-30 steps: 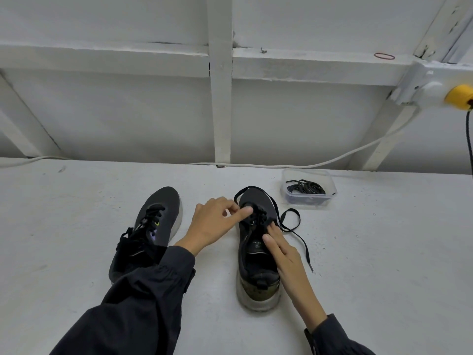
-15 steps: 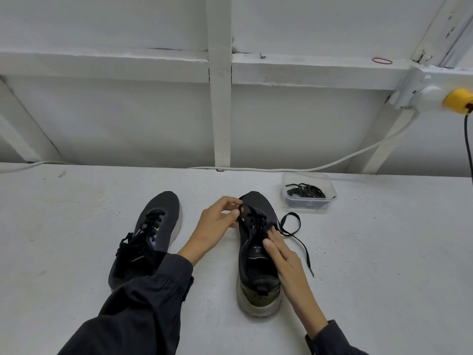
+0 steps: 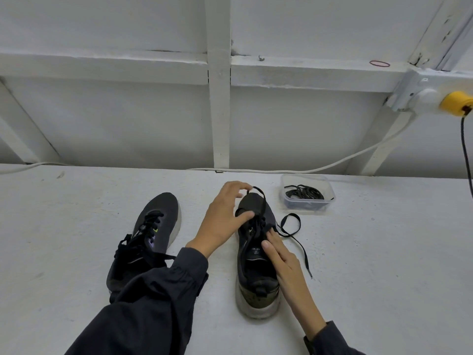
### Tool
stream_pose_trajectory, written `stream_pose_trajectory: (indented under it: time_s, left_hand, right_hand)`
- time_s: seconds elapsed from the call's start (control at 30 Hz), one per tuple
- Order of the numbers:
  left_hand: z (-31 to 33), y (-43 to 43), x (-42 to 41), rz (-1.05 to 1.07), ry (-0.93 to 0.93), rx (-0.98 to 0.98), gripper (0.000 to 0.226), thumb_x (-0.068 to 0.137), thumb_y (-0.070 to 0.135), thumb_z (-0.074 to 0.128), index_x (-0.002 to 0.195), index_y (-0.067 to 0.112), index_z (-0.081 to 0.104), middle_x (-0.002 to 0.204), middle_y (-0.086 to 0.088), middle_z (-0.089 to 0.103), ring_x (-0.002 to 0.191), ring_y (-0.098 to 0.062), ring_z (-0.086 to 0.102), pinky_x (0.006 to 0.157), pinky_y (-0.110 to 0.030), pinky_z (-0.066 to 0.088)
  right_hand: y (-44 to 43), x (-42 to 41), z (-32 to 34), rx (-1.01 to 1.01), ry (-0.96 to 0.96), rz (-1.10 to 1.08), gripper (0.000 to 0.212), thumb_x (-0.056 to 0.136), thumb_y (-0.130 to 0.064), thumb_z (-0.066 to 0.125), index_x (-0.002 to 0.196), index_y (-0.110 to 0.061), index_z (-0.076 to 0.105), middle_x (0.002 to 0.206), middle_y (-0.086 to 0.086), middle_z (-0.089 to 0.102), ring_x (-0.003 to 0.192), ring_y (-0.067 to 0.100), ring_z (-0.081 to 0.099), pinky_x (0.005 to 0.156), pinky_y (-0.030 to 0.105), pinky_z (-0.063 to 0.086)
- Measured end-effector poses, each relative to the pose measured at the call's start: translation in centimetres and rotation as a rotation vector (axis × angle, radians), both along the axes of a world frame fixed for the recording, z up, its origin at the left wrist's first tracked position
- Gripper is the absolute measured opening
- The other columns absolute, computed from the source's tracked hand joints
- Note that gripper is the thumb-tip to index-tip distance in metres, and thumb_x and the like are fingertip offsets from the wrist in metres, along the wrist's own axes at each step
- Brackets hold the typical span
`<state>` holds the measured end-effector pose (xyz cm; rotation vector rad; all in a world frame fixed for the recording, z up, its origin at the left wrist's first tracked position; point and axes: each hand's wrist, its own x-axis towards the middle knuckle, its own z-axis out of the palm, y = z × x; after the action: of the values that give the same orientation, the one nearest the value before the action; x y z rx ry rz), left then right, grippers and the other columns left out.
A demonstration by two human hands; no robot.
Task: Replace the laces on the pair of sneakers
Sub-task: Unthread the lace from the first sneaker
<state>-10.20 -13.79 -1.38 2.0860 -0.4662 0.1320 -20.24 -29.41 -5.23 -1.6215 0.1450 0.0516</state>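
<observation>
the left grip (image 3: 225, 219) is pinching a loop of the black lace (image 3: 258, 190) between curled fingertips and holding it just above the toe of the near sneaker (image 3: 257, 298), while its thumb is pressing on the crossed rows below. the right grip (image 3: 281, 260) is lying flat with fingers straight, holding nothing, steadying the tongue and side of that same shoe. one end of the lace is trailing loose over the bench (image 3: 384, 265) to the shoe's right, and the rest is still sitting in the eyelets, so i'm judging this shoe to be only partway through. whether the lace is going out or coming in i cannot tell for sure, though it is looking like the old one being drawn out. the other sneaker (image 3: 158, 216), lying beside the left sleeve (image 3: 153, 303), is sitting fully laced and looking untouched. a clear tub (image 3: 330, 198) by the wall is holding a coil of black laces (image 3: 304, 194), so most of the job is looking yet to come.
</observation>
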Motion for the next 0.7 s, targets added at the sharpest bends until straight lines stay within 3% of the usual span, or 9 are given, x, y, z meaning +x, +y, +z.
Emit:
stream_pose_trajectory:
  time_s: [0.1,0.17,0.23,0.3,0.43,0.5,0.57,0.7]
  left_hand:
    - [-1.2,0.7,-0.6,0.189,0.269,0.118,0.071,0.078,0.052,0.074,0.136,0.028,0.039,0.128,0.015,0.044,0.103,-0.008,0.056,0.086,-0.03,0.045]
    - [-1.9,1.0,-1.2,0.21,0.422,0.04,0.06,0.077,0.055,0.073,0.124,0.025,0.05,0.115,0.011,0.057,0.092,-0.011,0.062,0.082,-0.032,0.051]
    - [-2.4,1.2,-1.9,0.121,0.556,-0.091,0.033,0.083,0.045,0.072,0.101,0.019,0.064,0.095,0.003,0.068,0.076,-0.009,0.065,0.073,-0.031,0.055]
    - [-2.2,1.4,-2.2,0.049,0.579,-0.221,0.013,0.091,0.029,0.067,0.086,0.017,0.067,0.081,-0.002,0.069,0.066,-0.01,0.064,0.064,-0.027,0.054]
    - [-1.1,1.9,-1.1,0.261,0.395,-0.408,0.013,0.092,0.005,0.062,0.082,0.011,0.067,0.067,-0.005,0.067,0.06,-0.016,0.06,0.059,-0.024,0.052]
    - [-0.8,1.3,-1.3,0.3,0.372,-0.428,0.008,0.092,0.006,0.062,0.086,0.008,0.067,0.065,-0.002,0.066,0.062,-0.017,0.06,0.062,-0.027,0.054]
    - [-0.7,0.7,-1.9,0.278,0.469,-0.501,0.011,0.093,0.016,0.064,0.089,0.007,0.067,0.069,0.001,0.065,0.065,-0.015,0.06,0.064,-0.03,0.057]
    - [-1.0,1.0,-3.3,0.112,0.719,-0.558,0.032,0.089,0.034,0.069,0.095,0.003,0.07,0.082,-0.001,0.069,0.072,-0.012,0.062,0.067,-0.026,0.055]
  right_hand:
    - [0.0,0.0,0.0,0.009,-0.008,0.002,0.052,0.09,-0.039,0.06,0.141,-0.029,0.051,0.148,-0.019,0.044,0.14,-0.005,0.031,0.12,0.027,0.022]
    - [0.1,0.0,0.0,0.01,-0.005,-0.01,0.053,0.088,-0.041,0.06,0.139,-0.032,0.052,0.147,-0.018,0.045,0.14,-0.004,0.032,0.12,0.026,0.023]
    - [0.1,0.1,0.0,0.017,0.005,-0.017,0.049,0.087,-0.041,0.061,0.135,-0.037,0.051,0.146,-0.02,0.045,0.139,-0.005,0.033,0.118,0.023,0.024]
    - [0.1,0.1,0.0,0.014,0.001,-0.012,0.052,0.085,-0.044,0.061,0.136,-0.035,0.052,0.146,-0.021,0.045,0.139,-0.005,0.033,0.117,0.022,0.024]
    - [-0.1,0.0,-0.1,-0.011,-0.005,0.012,0.053,0.09,-0.039,0.06,0.141,-0.028,0.051,0.147,-0.021,0.045,0.14,-0.005,0.032,0.119,0.023,0.022]
    - [-0.2,0.1,-0.1,-0.01,-0.01,0.018,0.049,0.093,-0.034,0.059,0.141,-0.028,0.051,0.147,-0.02,0.045,0.14,-0.004,0.032,0.12,0.025,0.022]
    - [-0.3,0.1,-0.1,-0.008,-0.014,0.015,0.047,0.094,-0.032,0.059,0.14,-0.028,0.051,0.146,-0.02,0.045,0.14,-0.005,0.032,0.119,0.023,0.023]
    - [-0.2,0.2,-0.2,-0.005,-0.033,0.023,0.044,0.094,-0.031,0.059,0.138,-0.03,0.053,0.145,-0.022,0.046,0.136,-0.01,0.034,0.107,0.006,0.026]
